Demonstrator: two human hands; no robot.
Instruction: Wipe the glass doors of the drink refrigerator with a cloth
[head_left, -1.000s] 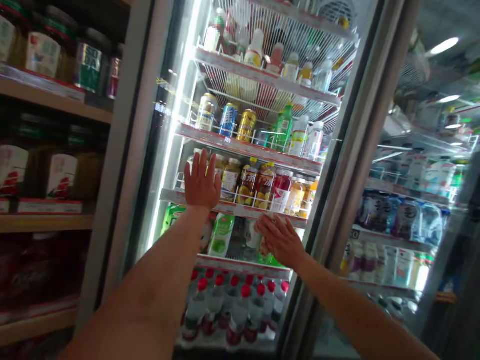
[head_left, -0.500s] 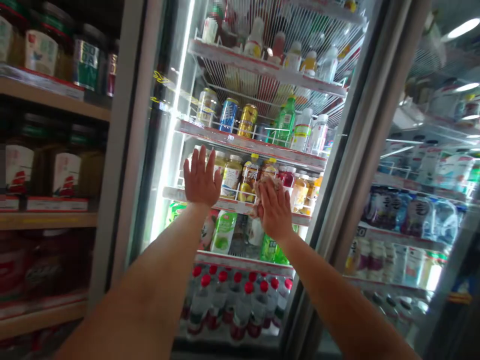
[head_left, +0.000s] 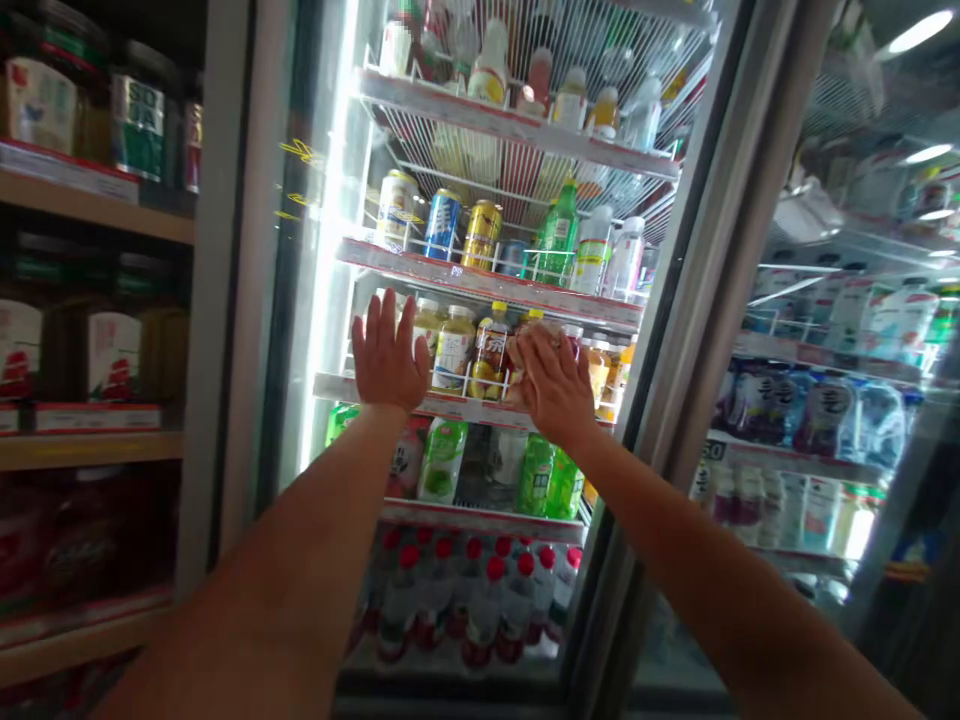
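Note:
My left hand [head_left: 391, 365] is spread flat, palm forward, against the glass door of a lit drinks fridge, with nothing in it. To its right, my right hand [head_left: 559, 395] presses a crumpled, pale cloth [head_left: 519, 388] to the same glass. Its fingers lie over the cloth and hide most of it. Behind the glass, between the two hands, stand a dark tea bottle [head_left: 491, 350] with a yellow cap and a pale-labelled bottle [head_left: 454, 348]. Both arms reach up from the bottom of the view.
A metal door frame [head_left: 701, 330] runs down the right of the glass. Beyond it is another fridge section with bottles [head_left: 832, 420]. Open shelves [head_left: 97, 450] with large jars stand at the left. Red-capped bottles [head_left: 480, 610] fill the fridge's bottom.
My right hand has slid a little up and to the right over the glass with the cloth. My left hand stays spread in about the same place. The view has shifted slightly.

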